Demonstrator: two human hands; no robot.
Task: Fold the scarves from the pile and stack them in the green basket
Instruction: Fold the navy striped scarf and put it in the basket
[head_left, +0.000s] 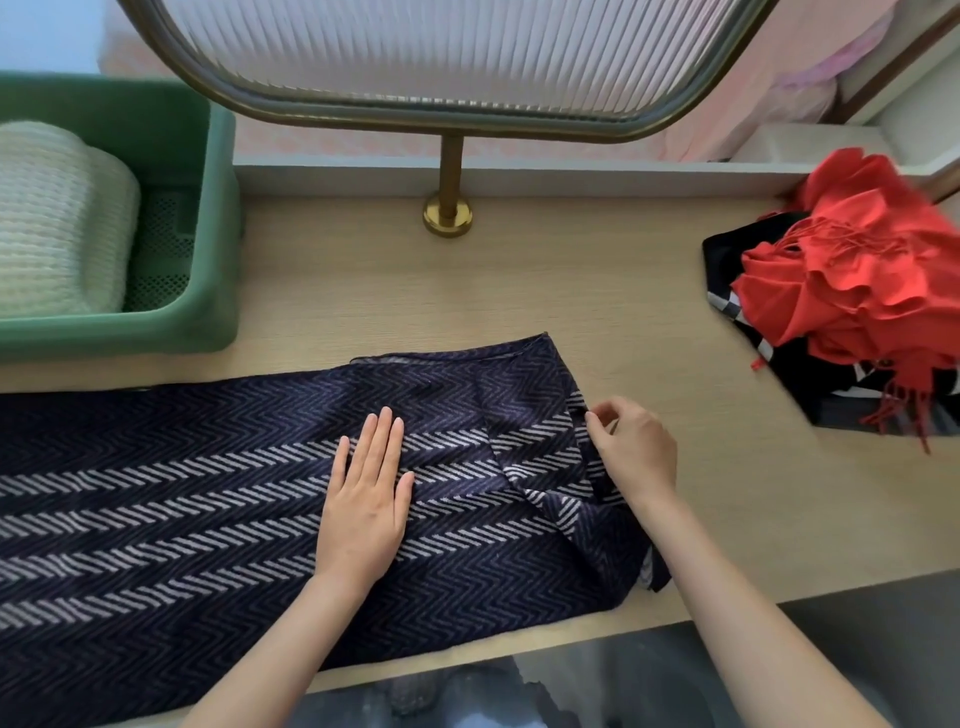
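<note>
A navy scarf with pale herringbone stripes (182, 509) lies spread across the wooden table, running off the left edge of view. My left hand (366, 493) presses flat on its middle, fingers straight. At the scarf's crumpled right end, my right hand (631, 447) pinches the fabric edge between thumb and fingers. The green basket (208, 218) stands at the back left with a folded cream knitted scarf (57, 223) inside. The pile at the right holds a red fringed scarf (852, 270) on top of a black and white one (737, 306).
A brass-framed ribbed glass panel (447, 62) stands on a brass post (448, 208) at the back middle. Bare wood (519, 291) lies between basket, scarf and pile. The table's front edge runs along the bottom, with grey floor below it.
</note>
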